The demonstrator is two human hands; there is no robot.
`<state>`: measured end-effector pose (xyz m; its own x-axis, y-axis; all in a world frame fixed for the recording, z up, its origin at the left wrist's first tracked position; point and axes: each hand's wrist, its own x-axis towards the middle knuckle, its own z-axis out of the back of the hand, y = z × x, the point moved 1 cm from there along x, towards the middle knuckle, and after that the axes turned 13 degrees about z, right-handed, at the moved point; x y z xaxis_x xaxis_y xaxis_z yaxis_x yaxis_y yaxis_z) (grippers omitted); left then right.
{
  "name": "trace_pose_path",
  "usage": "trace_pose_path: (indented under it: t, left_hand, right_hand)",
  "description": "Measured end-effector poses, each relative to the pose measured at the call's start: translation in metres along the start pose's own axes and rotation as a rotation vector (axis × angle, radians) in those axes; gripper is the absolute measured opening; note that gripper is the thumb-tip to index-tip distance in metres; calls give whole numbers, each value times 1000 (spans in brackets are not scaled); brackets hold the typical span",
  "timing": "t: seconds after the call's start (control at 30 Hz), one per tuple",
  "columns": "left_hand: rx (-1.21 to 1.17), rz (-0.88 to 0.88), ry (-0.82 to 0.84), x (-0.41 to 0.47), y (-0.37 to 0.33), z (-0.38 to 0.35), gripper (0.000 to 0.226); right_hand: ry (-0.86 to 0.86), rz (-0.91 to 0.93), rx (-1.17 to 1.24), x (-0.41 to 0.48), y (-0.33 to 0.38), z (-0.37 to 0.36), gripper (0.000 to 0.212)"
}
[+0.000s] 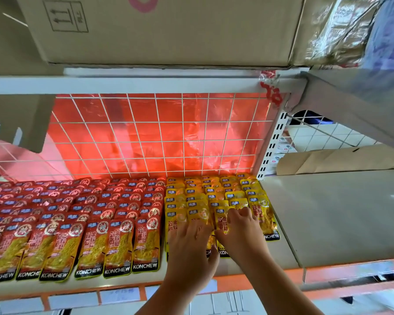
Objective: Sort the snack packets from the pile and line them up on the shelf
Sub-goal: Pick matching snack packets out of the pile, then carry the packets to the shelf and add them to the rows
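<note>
Rows of red snack packets [118, 244] fill the left and middle of the white shelf [237, 267], overlapping from back to front. To their right lie rows of yellow snack packets [263, 214]. My left hand [190, 248] rests flat, fingers spread, on the front yellow packets. Just right of it, my right hand [241, 228] lies on the neighbouring yellow packets with its fingers extended and pressing down. Both hands hide the front packets beneath them. No pile of loose packets is in view.
A white wire grid [159, 135] with red foil behind it backs the shelf. A cardboard box [159, 30] sits on the shelf above. To the right, a bare grey shelf [339, 212] holds a flattened carton [341, 160]. An orange price rail [237, 280] edges the front.
</note>
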<state>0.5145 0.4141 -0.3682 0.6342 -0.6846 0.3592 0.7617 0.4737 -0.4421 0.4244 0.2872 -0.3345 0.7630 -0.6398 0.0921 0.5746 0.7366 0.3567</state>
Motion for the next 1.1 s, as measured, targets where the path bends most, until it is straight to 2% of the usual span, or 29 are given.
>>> trace_pose_path:
  t: [0.4, 0.67, 1.1]
  left_hand:
    - [63, -31, 70, -2, 1, -1, 39]
    - [105, -29, 107, -3, 2, -5, 31]
    - [71, -54, 37, -3, 5, -10, 29]
  right_hand:
    - [3, -16, 11, -7, 3, -8, 58]
    - [7, 18, 14, -4, 4, -14, 35]
    - [21, 87, -33, -5, 7, -19, 35]
